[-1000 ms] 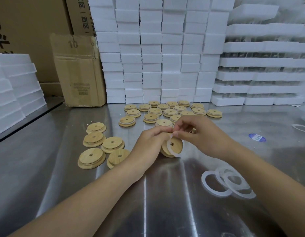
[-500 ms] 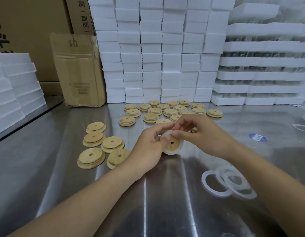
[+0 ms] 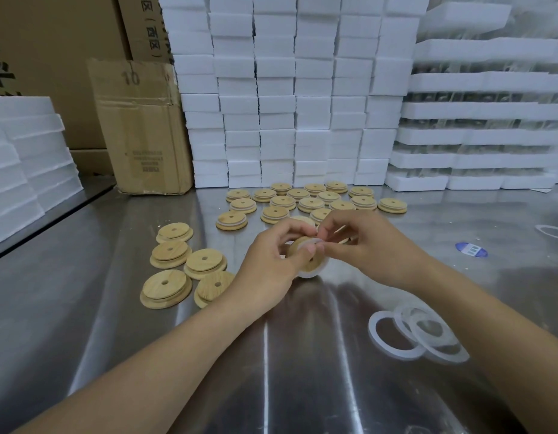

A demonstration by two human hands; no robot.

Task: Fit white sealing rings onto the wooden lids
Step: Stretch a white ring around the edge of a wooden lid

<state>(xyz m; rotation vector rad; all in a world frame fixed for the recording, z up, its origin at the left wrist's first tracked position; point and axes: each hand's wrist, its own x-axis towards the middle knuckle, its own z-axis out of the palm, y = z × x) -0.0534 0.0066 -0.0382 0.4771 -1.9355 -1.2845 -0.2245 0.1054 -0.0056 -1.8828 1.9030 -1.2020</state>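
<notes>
My left hand (image 3: 271, 261) grips a round wooden lid (image 3: 313, 261) just above the steel table, its thumb across the lid's face. A white sealing ring (image 3: 312, 242) sits partly around that lid, and my right hand (image 3: 365, 245) pinches the ring at the lid's upper edge. Several bare wooden lids (image 3: 169, 255) lie to the left. Behind my hands lie several lids with white rings (image 3: 302, 200) on them. Three loose white rings (image 3: 418, 335) lie at the right front.
The steel table (image 3: 271, 371) runs to stacks of white foam blocks (image 3: 287, 89) at the back and left. A cardboard box (image 3: 140, 126) stands at the back left. A blue sticker (image 3: 471, 249) and another white ring (image 3: 553, 231) lie far right.
The ring hung loose beside the lid a second ago; it now lies around the lid. Both hands have turned the lid and lifted it slightly.
</notes>
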